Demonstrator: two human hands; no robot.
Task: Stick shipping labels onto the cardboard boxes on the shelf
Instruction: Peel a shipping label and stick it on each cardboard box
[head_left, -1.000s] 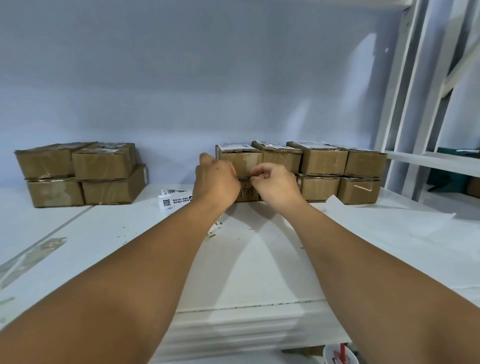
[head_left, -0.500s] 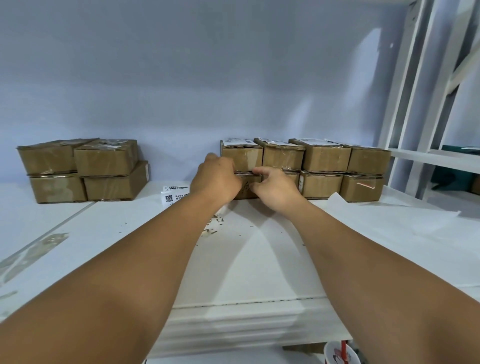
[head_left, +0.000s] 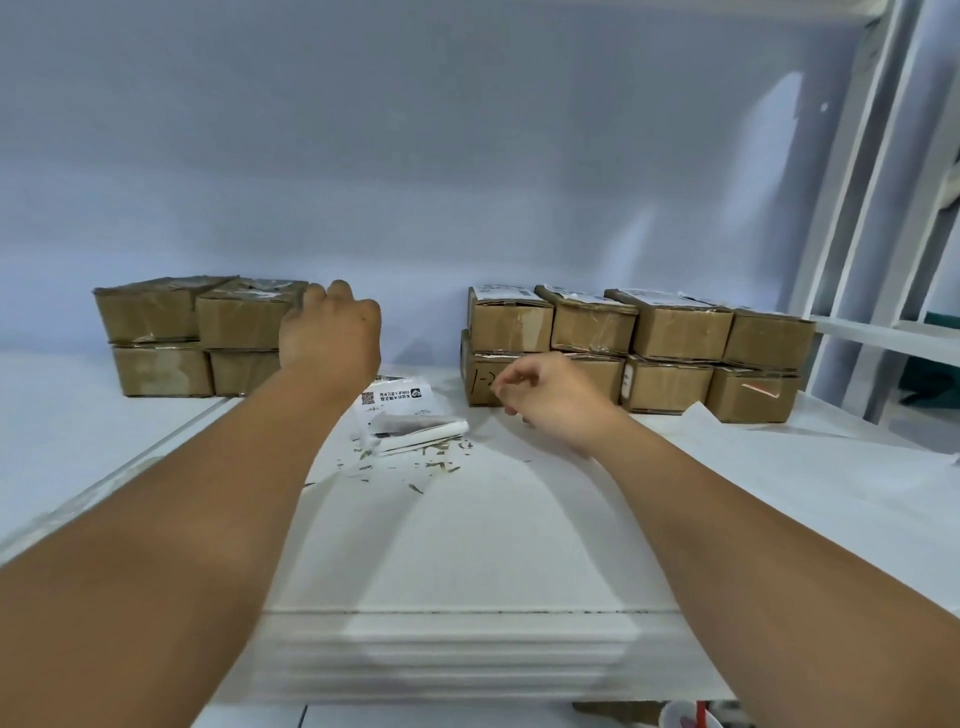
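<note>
Cardboard left stack (head_left: 156, 317), four boxes, right stack (head_left: 675, 332), eight, left hand (head_left: 332, 332) at former, grip unclear, right hand (head_left: 556, 400) slack, empty

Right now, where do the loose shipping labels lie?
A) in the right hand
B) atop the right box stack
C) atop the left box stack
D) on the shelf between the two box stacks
D: the shipping labels lie on the white shelf, between the left box stack and the right box stack.

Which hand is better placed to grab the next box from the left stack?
Left. The left hand is at the right edge of the left stack's top box, fingers curled. The right hand sits by the right stack, beyond the label sheets.
</note>
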